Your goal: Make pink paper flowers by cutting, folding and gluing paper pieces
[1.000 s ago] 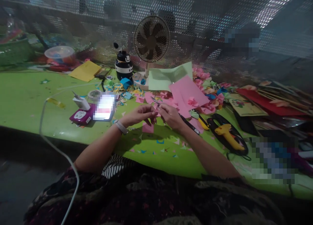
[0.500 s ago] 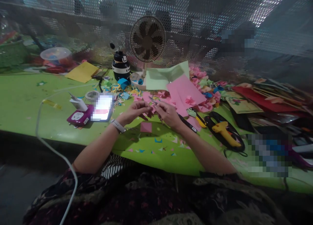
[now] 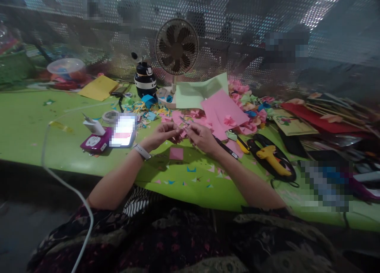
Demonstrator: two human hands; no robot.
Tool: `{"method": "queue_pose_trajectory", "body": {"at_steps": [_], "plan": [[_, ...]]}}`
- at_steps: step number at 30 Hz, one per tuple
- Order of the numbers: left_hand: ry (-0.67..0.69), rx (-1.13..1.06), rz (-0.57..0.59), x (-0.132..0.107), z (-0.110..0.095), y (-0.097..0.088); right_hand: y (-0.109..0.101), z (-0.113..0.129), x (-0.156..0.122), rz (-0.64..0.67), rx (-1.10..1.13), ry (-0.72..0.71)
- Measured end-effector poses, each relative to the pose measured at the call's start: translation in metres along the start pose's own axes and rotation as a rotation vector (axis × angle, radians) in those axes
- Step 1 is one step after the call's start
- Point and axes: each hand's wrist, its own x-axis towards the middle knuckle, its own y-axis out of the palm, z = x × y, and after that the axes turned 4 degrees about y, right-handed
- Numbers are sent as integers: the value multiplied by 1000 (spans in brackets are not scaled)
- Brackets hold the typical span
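My left hand [image 3: 162, 133] and my right hand [image 3: 201, 136] meet above the green table [image 3: 35, 126], fingers pinched together. Between them is a small pink paper piece [image 3: 181, 133], held by my left fingertips. My right hand grips a thin metal tool [image 3: 183, 121], perhaps tweezers or small scissors, its tip pointing up and left over the paper. A pink paper square [image 3: 176, 153] lies flat on the table just below the hands. A watch with a pale strap [image 3: 141, 151] is on my left wrist.
A lit phone [image 3: 123, 131] on a purple power bank lies left of my hands, a white cable trailing off the edge. A small fan [image 3: 176, 47], black bottle [image 3: 145, 79], pink sheets [image 3: 224, 108], paper flowers and scraps lie behind. A yellow glue gun [image 3: 271, 158] and black pen [image 3: 227, 149] lie right.
Both hands stay together on the pink piece, shifting only slightly in the picture as the head camera drifts. The tool tip has lowered a little toward the paper.
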Motion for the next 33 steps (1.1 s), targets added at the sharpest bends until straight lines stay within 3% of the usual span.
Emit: {"method": "queue_pose_trajectory", "body": {"at_steps": [7,13,19,25,29,33], "plan": [[-58,52,-1,-1,-1,2,-3,-2,2,-5,-33,18],[-58,38,0,0,-1,1,-5,-2,4,65,22,78],[-64,-52,-193,0,-4,2,-8,-2,4,34,-51,3],[-7,-172,-441,4,-6,2,-44,9,4,-137,-109,6],[-23,-167,-503,4,-7,4,-75,21,-5,-79,-329,80],[-4,-158,-559,4,-5,4,-86,28,-9,-19,-423,94]]}}
